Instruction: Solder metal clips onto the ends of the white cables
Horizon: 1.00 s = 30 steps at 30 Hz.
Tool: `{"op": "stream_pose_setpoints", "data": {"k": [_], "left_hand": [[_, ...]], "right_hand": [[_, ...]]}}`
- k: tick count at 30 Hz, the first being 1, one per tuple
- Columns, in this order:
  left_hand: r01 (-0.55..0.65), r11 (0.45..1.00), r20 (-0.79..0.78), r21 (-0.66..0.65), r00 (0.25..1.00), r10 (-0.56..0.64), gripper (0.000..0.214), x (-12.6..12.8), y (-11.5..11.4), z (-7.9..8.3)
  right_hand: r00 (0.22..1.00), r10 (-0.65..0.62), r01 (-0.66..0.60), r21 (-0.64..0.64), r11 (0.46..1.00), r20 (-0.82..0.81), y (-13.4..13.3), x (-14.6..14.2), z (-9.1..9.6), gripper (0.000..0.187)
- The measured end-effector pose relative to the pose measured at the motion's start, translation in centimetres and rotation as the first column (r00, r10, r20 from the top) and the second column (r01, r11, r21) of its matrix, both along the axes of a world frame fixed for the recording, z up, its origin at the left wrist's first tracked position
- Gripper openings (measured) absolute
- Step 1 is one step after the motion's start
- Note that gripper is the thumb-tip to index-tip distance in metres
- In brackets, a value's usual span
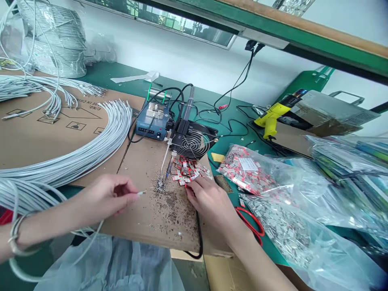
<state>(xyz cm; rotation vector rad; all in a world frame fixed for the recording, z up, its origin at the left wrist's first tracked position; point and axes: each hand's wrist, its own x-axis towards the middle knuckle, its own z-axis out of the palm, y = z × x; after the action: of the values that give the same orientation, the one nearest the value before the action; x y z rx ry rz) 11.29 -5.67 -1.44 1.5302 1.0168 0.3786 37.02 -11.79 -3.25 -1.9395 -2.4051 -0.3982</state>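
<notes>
Low in the frame, your left hand point(109, 196) has its grip pinched shut on a white cable point(141, 193), with the tip pointing right over the cardboard sheet point(157, 220). At centre, your right hand point(209, 202) sets its fingertips on the near edge of the red connectors point(186, 169); you cannot tell whether its grip holds one. Just beyond, the soldering iron point(185, 115) tilts tip-down, with the fan point(195, 142) and the blue station point(151, 123) behind it.

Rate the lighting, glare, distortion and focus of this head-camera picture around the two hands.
Head view: bright, even light, with only soft shadows under the left hand and right hand. Head view: white glare on the plastic bags. Head view: wide-angle bend tilts the green shelf. The cable tip and red connectors look sharp, and the bottom corners look slightly softer.
</notes>
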Motion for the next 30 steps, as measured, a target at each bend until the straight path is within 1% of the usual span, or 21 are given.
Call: {"op": "stream_pose_setpoints", "data": {"k": [1, 3, 5, 6, 7, 9, 10, 12, 14, 16, 17, 18, 20, 22, 27, 30], "left_hand": [[0.047, 0.999, -0.042, 0.021, 0.998, -0.046, 0.021, 0.5, 1.1, 0.1], [0.155, 0.988, -0.065, -0.024, 0.986, -0.156, 0.018, 1.8, 2.9, -0.1], [0.235, 0.969, -0.039, -0.083, 0.970, -0.239, 0.015, 3.0, 4.2, -0.4], [0.262, 0.960, -0.021, -0.100, 0.964, -0.266, 0.015, 3.6, 4.6, -0.6], [0.280, 0.953, 0.000, -0.113, 0.959, -0.282, 0.015, 4.1, 4.9, -0.7], [0.304, 0.941, 0.041, -0.149, 0.953, -0.302, 0.016, 4.8, 5.0, -0.8], [0.313, 0.934, 0.064, -0.173, 0.950, -0.307, 0.017, 5.0, 5.0, -0.8], [0.324, 0.919, 0.103, -0.225, 0.946, -0.308, 0.019, 5.1, 4.8, -0.9], [0.313, 0.912, 0.127, -0.264, 0.949, -0.289, 0.019, 5.0, 4.6, -1.1], [0.285, 0.913, 0.137, -0.292, 0.957, -0.255, 0.020, 4.9, 4.4, -1.4], [0.269, 0.914, 0.136, -0.304, 0.962, -0.238, 0.021, 4.9, 4.3, -1.5], [0.254, 0.916, 0.134, -0.311, 0.966, -0.223, 0.022, 4.9, 4.3, -1.6], [0.236, 0.918, 0.123, -0.318, 0.971, -0.207, 0.023, 5.1, 4.2, -1.6], [0.230, 0.918, 0.115, -0.324, 0.973, -0.203, 0.022, 5.2, 4.2, -1.5], [0.281, 0.882, 0.116, -0.378, 0.960, -0.256, 0.019, 5.4, 4.3, -1.1], [0.270, 0.885, 0.085, -0.380, 0.963, -0.257, 0.018, 5.4, 4.3, -0.8]], "right_hand": [[1.000, 0.018, -0.018, -0.009, 1.000, 0.009, 0.1, 0.1, 0.2, 0.018], [0.998, 0.025, -0.026, -0.020, 0.999, -0.049, 0.2, 0.4, 0.6, 0.018], [0.974, -0.013, 0.004, -0.044, 0.999, -0.227, 0.2, 0.4, 1.0, 0.016], [0.937, -0.042, 0.015, -0.080, 0.997, -0.348, 0.2, 0.4, 1.1, 0.015], [0.880, -0.071, 0.008, -0.134, 0.991, -0.470, 0.1, 0.3, 1.1, 0.014], [0.729, -0.126, -0.066, -0.252, 0.966, -0.673, 0.3, -0.2, 0.9, 0.015], [0.642, -0.159, -0.115, -0.299, 0.947, -0.750, 0.5, -0.5, 0.6, 0.015], [0.440, -0.263, -0.186, -0.373, 0.909, -0.859, 1.0, -1.2, 0.1, 0.014], [0.197, -0.396, -0.232, -0.435, 0.870, -0.897, 1.7, -1.9, -0.5, 0.014], [-0.033, -0.503, -0.277, -0.475, 0.835, -0.864, 2.3, -2.5, -0.9, 0.019], [-0.118, -0.535, -0.292, -0.486, 0.824, -0.836, 2.5, -2.7, -1.0, 0.023], [-0.179, -0.555, -0.301, -0.492, 0.817, -0.812, 2.6, -2.8, -1.1, 0.026], [-0.247, -0.580, -0.309, -0.504, 0.806, -0.776, 2.6, -2.9, -1.2, 0.029], [-0.279, -0.593, -0.317, -0.510, 0.799, -0.756, 2.6, -2.8, -1.2, 0.030], [-0.307, -0.609, -0.314, -0.526, 0.790, -0.731, 2.4, -2.7, -0.9, 0.028], [-0.308, -0.622, -0.302, -0.546, 0.781, -0.720, 2.4, -2.6, -0.8, 0.027]]}}
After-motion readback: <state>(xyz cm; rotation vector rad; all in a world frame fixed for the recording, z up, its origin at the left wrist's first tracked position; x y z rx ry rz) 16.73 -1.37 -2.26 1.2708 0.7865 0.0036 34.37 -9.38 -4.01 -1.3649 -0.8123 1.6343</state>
